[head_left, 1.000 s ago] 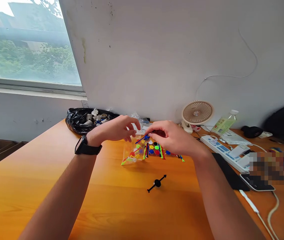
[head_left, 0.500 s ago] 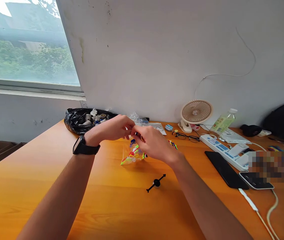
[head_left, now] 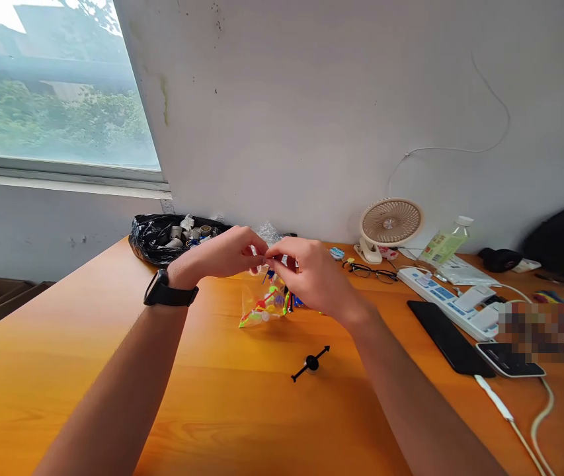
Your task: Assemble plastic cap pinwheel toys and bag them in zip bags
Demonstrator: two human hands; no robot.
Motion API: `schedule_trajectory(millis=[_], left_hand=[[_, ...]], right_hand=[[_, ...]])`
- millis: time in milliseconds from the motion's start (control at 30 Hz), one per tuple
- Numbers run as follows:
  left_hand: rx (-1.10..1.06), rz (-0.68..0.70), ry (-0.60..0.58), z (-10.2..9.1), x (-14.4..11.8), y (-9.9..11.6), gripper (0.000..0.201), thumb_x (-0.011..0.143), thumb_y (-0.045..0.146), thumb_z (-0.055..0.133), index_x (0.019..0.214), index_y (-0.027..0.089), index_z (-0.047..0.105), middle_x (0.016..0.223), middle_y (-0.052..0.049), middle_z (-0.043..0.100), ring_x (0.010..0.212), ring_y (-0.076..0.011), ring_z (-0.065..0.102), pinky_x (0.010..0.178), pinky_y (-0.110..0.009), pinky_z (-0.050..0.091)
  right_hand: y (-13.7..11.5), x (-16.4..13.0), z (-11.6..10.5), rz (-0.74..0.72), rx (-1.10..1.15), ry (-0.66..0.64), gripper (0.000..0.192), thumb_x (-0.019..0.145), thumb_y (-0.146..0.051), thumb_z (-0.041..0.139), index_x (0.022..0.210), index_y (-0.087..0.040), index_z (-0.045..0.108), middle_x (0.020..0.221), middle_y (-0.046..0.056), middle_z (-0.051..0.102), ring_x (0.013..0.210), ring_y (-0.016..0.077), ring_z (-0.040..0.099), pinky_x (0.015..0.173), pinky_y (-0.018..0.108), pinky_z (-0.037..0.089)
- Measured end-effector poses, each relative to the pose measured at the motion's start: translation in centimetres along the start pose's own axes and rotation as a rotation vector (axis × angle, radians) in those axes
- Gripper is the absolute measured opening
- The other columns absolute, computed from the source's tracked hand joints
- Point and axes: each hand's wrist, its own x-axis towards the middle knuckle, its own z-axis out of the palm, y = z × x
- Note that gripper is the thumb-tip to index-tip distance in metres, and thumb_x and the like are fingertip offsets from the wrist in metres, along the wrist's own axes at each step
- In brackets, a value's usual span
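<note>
My left hand (head_left: 229,253), with a black watch (head_left: 170,289) on its wrist, is closed in a pinch over the middle of the table. Its fingertips meet those of my right hand (head_left: 314,274), also pinched. A tiny dark bit shows where they meet, too small to name. Right below the fingers is a clear plastic bag (head_left: 256,316) of small red, yellow, green and blue plastic pieces. I cannot tell whether the fingers touch the bag. Blue and black pieces (head_left: 297,301) lie partly hidden by my right hand. Nearer me is a black double-ended arrow spinner (head_left: 312,363).
A black plastic bag (head_left: 150,241) of rolls and scraps sits at the back left of the wooden table (head_left: 202,396). Along the right are a clip fan (head_left: 391,223), glasses (head_left: 371,271), a bottle (head_left: 445,244), a power strip (head_left: 440,301), a black slab (head_left: 447,337) and cables.
My right hand has shifted slightly right, its fingers now arched in a tighter pinch. The dark piece seen in it earlier shows less. More of the blue and black pieces shows beneath it.
</note>
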Motion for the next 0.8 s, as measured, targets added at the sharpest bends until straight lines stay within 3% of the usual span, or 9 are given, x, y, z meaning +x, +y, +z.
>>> schedule_trajectory(millis=[133, 300, 500, 700, 800], left_hand=[[-0.001, 0.032, -0.007, -0.2, -0.2, 0.4, 0.020, 0.083, 0.012, 0.056, 0.081, 0.016, 0.076, 0.070, 0.001, 0.070, 0.061, -0.0098, 0.055, 0.053, -0.019, 0.035], [0.030, 0.048, 0.013, -0.3, -0.4, 0.3, 0.018, 0.083, 0.011, 0.056, 0.075, 0.014, 0.072, 0.067, 0.002, 0.067, 0.058, -0.0082, 0.049, 0.053, -0.019, 0.032], [-0.065, 0.112, 0.007, -0.3, -0.4, -0.2, 0.019, 0.091, 0.016, 0.056, 0.089, 0.016, 0.075, 0.078, -0.001, 0.073, 0.069, -0.0118, 0.064, 0.060, -0.019, 0.043], [-0.081, 0.057, -0.016, -0.4, -0.5, -0.1, 0.024, 0.093, 0.022, 0.058, 0.110, 0.018, 0.074, 0.091, -0.005, 0.078, 0.079, -0.0165, 0.071, 0.066, -0.023, 0.051], [-0.085, 0.021, -0.006, -0.6, -0.8, -0.1, 0.027, 0.093, 0.024, 0.059, 0.118, 0.019, 0.068, 0.093, -0.005, 0.078, 0.080, -0.0167, 0.072, 0.065, -0.023, 0.051]], right_hand=[[-0.1, -0.1, 1.1, -0.016, 0.001, -0.016, 0.022, 0.099, -0.016, 0.057, 0.093, -0.022, 0.077, 0.084, 0.001, 0.073, 0.069, 0.0136, 0.056, 0.065, 0.031, 0.035], [0.4, 0.0, 1.8, -0.067, 0.024, -0.006, 0.023, 0.099, -0.016, 0.060, 0.095, -0.023, 0.082, 0.100, 0.003, 0.075, 0.077, 0.0133, 0.060, 0.067, 0.029, 0.038], [1.1, 0.3, 2.8, 0.074, 0.090, 0.136, 0.015, 0.095, -0.024, 0.068, 0.097, -0.025, 0.082, 0.075, -0.002, 0.072, 0.061, 0.0122, 0.052, 0.061, 0.030, 0.036], [1.0, 0.2, 3.4, 0.093, -0.005, -0.026, 0.020, 0.097, -0.028, 0.064, 0.091, -0.025, 0.082, 0.070, -0.002, 0.072, 0.061, 0.0129, 0.054, 0.063, 0.030, 0.033], [0.3, 0.2, 2.6, 0.064, -0.048, -0.030, 0.024, 0.099, -0.031, 0.060, 0.088, -0.023, 0.079, 0.068, -0.001, 0.070, 0.060, 0.0127, 0.052, 0.062, 0.030, 0.031]])
